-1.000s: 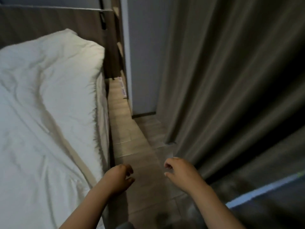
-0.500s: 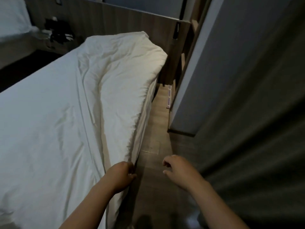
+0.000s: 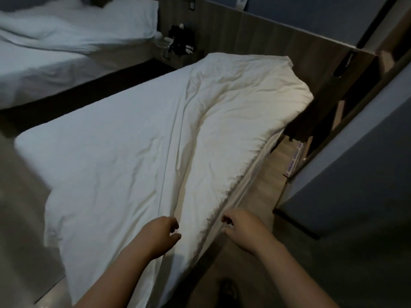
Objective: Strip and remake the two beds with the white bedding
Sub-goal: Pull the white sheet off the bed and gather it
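Two beds in white bedding here. The near bed [image 3: 106,174] runs from bottom centre up to the middle of the frame, and the far bed [image 3: 55,58] sits in the upper left with a rumpled cover and a plump pillow [image 3: 124,16].

On the near bed the sheet is flat and fairly smooth. A puffy, creased duvet [image 3: 240,121] is bunched in a long fold along the right-hand edge, up to the wood-grain headboard [image 3: 266,34].

Between the beds is a small nightstand [image 3: 189,56] with a dark tangle of stuff [image 3: 181,42] and something clear and glassy [image 3: 163,46] on it, too blurry to name. Open wooden shelving [image 3: 347,103] is at the upper right, and what's in the cubbies can't be made out.

The hands are apart, low in the frame. The left hand [image 3: 164,232] hovers over the duvet's lower end with fingers loosely curled, gripping nothing. The right hand [image 3: 240,227] is at the mattress edge, above the plank-look floor [image 3: 266,185]. Its fingers are curled right by the hanging sheet, but whether they actually pinch the fabric is impossible to tell.
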Motion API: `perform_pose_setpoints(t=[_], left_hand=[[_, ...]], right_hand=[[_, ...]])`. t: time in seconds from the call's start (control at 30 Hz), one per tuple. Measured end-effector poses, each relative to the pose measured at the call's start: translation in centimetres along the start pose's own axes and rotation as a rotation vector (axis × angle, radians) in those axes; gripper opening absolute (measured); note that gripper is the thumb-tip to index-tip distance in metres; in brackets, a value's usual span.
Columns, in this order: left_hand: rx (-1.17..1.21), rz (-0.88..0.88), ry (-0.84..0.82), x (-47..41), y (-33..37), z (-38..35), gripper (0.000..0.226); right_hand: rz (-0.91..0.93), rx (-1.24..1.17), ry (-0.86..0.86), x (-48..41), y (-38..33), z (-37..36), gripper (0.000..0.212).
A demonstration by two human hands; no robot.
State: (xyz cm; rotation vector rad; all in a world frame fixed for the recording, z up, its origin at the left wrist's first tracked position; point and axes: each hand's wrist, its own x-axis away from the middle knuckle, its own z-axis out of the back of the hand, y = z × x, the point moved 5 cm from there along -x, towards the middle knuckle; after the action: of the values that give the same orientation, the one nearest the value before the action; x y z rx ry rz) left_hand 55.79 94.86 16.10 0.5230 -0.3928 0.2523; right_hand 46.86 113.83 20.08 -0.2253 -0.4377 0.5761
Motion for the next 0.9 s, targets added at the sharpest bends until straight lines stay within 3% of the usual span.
perform_pose_setpoints(t=[0.47, 0.9], left_hand=[[0.263, 0.468, 0.248, -3.6, 2.1, -0.8, 0.025], [0.390, 0.676, 0.278, -4.5, -2.8, -2.3, 0.031]], right_hand=[[0.482, 0.205, -0.151, -13.4, 3.4, 5.9, 0.030], [0.632, 0.326, -0.303, -20.3, -0.3, 2.9, 0.029]])
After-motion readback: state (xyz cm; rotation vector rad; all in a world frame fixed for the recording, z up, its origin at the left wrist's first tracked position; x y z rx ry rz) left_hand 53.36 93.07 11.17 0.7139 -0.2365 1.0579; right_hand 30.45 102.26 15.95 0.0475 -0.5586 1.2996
